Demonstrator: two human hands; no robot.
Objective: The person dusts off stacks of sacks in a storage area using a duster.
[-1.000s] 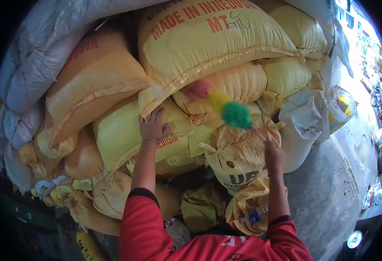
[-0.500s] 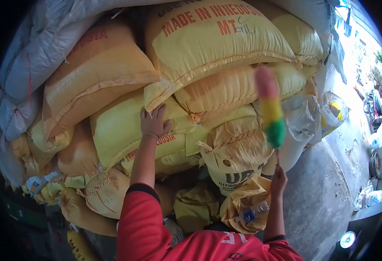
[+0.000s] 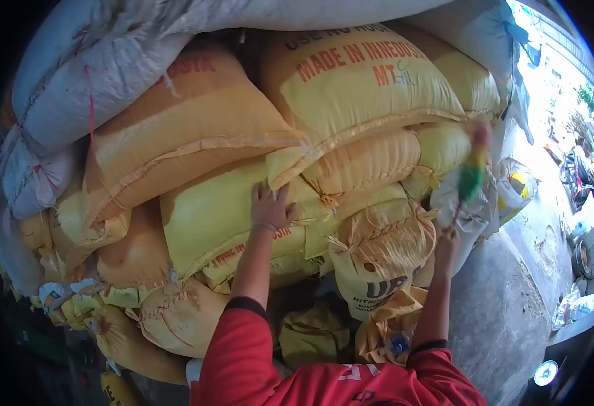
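Note:
My left hand (image 3: pixel 271 208) rests with spread fingers on a yellow sack (image 3: pixel 206 216) in the stack, just below the corner of an orange-yellow sack. Nothing is held in it. My right hand (image 3: pixel 448 242) is closed around the thin handle of a duster (image 3: pixel 471 172) with a fluffy red, yellow and green head. The duster points up and is blurred, in front of a white sack and near the sacks at the right end of the stack.
Large printed sacks (image 3: pixel 371 88) bulge above both hands, with white sacks (image 3: pixel 101 88) at upper left. An open-topped brown bag (image 3: pixel 385 325) and a dark yellow sack (image 3: pixel 314 331) lie low down. Grey concrete floor (image 3: pixel 486 318) lies at right, with clutter beyond.
The duster has swung to the right and away from me, with my right hand higher. My left hand stays on the same sack. The whole view has shifted, so the sacks appear further right and lower.

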